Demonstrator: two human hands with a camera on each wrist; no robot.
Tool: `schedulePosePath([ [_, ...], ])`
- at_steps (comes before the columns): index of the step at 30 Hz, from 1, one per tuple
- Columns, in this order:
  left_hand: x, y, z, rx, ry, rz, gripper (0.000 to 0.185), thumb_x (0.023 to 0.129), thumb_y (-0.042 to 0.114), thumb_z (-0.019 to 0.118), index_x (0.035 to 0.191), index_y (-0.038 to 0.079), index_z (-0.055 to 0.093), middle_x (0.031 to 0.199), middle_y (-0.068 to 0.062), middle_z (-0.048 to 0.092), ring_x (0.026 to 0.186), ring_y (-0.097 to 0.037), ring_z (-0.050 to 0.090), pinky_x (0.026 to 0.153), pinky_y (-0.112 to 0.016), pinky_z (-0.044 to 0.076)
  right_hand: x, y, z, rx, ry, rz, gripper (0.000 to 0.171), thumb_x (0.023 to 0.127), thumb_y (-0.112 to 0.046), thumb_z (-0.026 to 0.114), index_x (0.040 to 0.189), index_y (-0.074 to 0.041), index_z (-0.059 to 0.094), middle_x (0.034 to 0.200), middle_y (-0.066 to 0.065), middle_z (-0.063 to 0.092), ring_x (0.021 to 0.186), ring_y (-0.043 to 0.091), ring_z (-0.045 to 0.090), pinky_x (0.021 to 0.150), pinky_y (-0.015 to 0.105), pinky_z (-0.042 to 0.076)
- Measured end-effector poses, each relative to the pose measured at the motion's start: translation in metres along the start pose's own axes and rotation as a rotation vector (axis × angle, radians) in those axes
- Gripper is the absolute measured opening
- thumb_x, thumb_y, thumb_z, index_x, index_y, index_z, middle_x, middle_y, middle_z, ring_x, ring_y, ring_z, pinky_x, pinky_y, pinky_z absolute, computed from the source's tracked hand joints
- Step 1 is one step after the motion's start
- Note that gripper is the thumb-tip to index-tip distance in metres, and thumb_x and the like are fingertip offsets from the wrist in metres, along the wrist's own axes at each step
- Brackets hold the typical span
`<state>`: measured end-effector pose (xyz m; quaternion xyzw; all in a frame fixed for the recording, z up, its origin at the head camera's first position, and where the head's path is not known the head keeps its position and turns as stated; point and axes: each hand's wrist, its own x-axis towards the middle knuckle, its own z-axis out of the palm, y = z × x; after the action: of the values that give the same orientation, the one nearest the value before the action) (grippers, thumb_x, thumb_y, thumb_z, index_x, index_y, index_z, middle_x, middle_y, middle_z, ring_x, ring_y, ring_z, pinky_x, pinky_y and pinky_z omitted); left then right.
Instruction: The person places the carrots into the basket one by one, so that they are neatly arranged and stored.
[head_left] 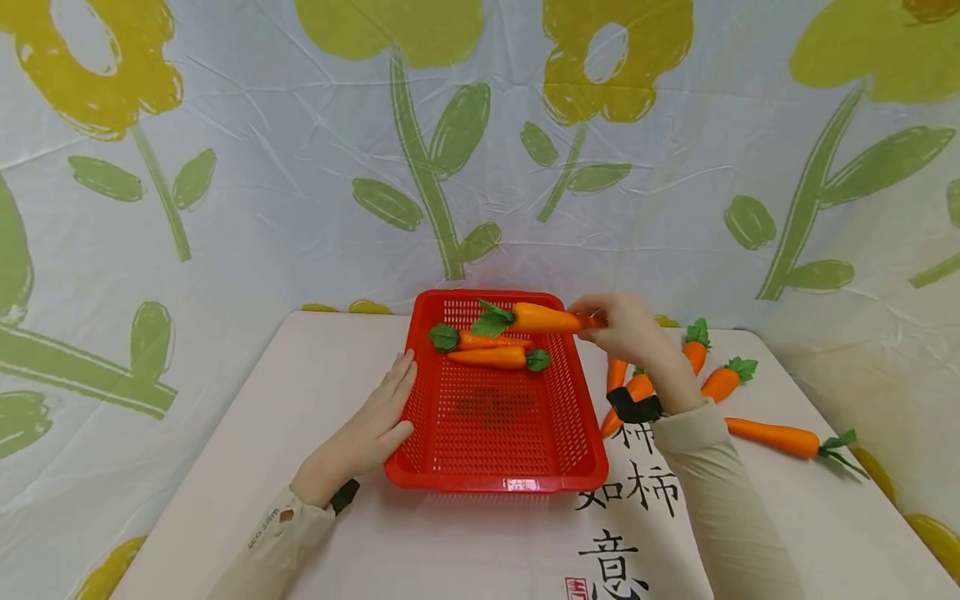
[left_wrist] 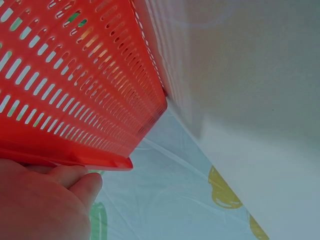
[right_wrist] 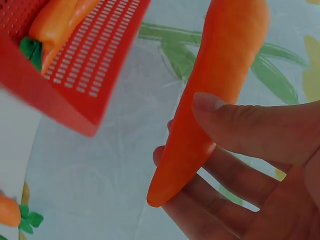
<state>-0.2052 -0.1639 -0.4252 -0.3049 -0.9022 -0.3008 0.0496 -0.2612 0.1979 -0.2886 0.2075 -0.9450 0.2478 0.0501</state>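
Note:
A red perforated plastic basket (head_left: 495,483) stands on the table, with two orange carrots with green tops, an upper carrot (head_left: 480,341) and a lower carrot (head_left: 491,358), lying in its far half. My left hand (head_left: 378,421) rests along the basket's left rim; its fingers (left_wrist: 70,175) lie against the rim in the left wrist view. Above the far right part of the basket, my right hand (head_left: 626,329) pinches a third carrot (head_left: 543,318) near its pointed end, leafy top toward the left. In the right wrist view, thumb and fingers press on this carrot (right_wrist: 215,85) from opposite sides.
Several more carrots lie on the table right of the basket, partly behind the right arm, including one carrot (head_left: 776,437) farthest right. Black brush lettering (head_left: 615,567) marks the tabletop. A flower-patterned cloth (head_left: 300,167) hangs behind the table.

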Motion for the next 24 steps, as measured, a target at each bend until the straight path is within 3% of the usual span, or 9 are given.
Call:
schedulePosePath([
  [14,0.001,-0.001,0.001,0.005,0.003,0.026,0.073,0.085,0.007,0.045,0.148,-0.006,0.009,0.157,-0.015,-0.002,0.142,-0.036,-0.001,0.112,-0.052,0.011,0.043,-0.014,0.042,0.002,-0.081,-0.012,0.030,0.075,0.002,0.065,0.105,-0.001,0.070,0.099,0.015,0.068,0.094,0.031,0.059,0.082,0.044,0.049],
  [24,0.001,-0.003,0.002,0.007,0.004,0.028,0.074,0.085,0.008,0.044,0.148,-0.006,0.008,0.157,-0.016,-0.002,0.142,-0.036,-0.002,0.112,-0.052,0.010,0.068,-0.014,0.074,0.039,-0.147,0.132,0.032,0.074,0.002,0.065,0.104,-0.004,0.070,0.099,0.015,0.066,0.090,0.027,0.059,0.073,0.035,0.052],
])
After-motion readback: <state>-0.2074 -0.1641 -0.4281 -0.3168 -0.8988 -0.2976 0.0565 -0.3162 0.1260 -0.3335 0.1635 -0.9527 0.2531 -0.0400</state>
